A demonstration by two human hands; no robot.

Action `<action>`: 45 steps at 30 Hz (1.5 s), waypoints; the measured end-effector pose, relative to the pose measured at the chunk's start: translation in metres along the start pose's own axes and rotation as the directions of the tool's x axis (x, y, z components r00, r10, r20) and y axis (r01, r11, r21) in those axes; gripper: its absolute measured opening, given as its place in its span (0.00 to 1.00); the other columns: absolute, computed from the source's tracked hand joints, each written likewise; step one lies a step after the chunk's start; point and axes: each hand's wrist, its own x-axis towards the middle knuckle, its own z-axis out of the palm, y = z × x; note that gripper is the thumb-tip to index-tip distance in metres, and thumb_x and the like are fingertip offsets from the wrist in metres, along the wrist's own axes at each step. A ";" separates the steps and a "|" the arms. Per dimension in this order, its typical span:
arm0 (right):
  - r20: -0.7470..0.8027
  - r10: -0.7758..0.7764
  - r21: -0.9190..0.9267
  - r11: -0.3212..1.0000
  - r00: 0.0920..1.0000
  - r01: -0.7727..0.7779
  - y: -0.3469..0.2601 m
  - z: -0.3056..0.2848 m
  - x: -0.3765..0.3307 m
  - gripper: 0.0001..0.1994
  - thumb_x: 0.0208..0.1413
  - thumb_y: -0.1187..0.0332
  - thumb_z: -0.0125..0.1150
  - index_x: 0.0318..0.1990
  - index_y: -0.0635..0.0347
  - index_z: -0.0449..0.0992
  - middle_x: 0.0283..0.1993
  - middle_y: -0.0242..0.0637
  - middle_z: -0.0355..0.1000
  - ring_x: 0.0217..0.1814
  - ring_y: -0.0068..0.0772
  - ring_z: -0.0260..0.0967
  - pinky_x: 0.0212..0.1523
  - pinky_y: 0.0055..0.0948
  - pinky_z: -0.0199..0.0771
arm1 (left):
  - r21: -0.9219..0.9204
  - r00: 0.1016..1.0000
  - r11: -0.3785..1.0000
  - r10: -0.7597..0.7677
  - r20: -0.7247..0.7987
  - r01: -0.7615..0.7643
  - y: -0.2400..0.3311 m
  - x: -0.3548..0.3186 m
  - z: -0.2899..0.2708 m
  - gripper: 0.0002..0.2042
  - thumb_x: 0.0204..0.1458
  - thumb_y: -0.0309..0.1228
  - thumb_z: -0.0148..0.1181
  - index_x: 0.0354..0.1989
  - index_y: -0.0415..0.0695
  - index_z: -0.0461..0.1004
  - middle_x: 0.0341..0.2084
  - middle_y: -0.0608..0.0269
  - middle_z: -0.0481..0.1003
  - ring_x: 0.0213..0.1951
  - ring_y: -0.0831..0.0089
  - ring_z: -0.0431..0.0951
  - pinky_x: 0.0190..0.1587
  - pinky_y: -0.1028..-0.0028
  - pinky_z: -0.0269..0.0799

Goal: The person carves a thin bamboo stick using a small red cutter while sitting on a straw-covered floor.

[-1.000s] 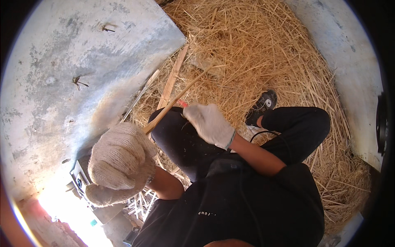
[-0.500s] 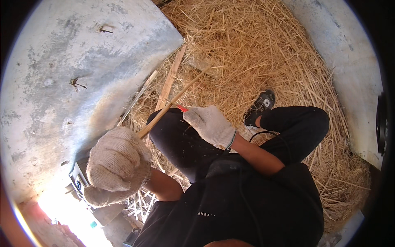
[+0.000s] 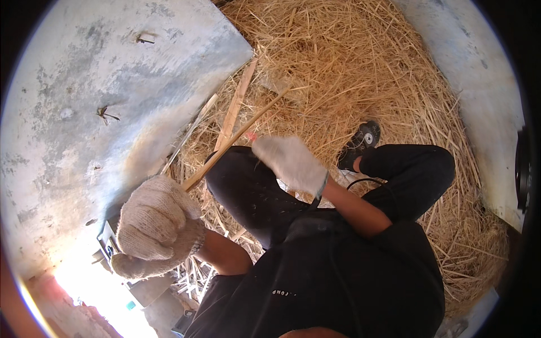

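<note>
Strong light comes from the lower left, where a burnt-out white patch [image 3: 107, 293] swallows all detail and a pale sheen spreads up the left wall [image 3: 62, 146]. The straw [image 3: 366, 67] is warmly and evenly lit, its stalks mostly crisp, while the black shirt [image 3: 321, 270] sinks into near-uniform darkness. Blur smears the gloved right hand [image 3: 290, 166] and the red tip [image 3: 251, 136] beside it, perhaps part of a tool; the gloved left hand [image 3: 158, 225] shows its knit clearly. Fisheye distortion curves the outer edges inside a black, blue-fringed rim.
</note>
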 end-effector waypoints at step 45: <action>-0.192 0.515 -0.395 0.738 0.835 -0.547 0.148 -0.043 0.042 0.45 0.65 0.30 0.31 0.36 0.69 0.81 0.32 0.63 0.76 0.41 0.66 0.76 0.43 0.53 0.74 | -0.008 0.998 1.000 0.016 -0.056 -0.017 -0.003 0.000 0.000 0.30 0.66 0.53 0.38 0.11 0.51 0.65 0.07 0.73 0.60 0.09 0.79 0.63 0.12 0.76 0.71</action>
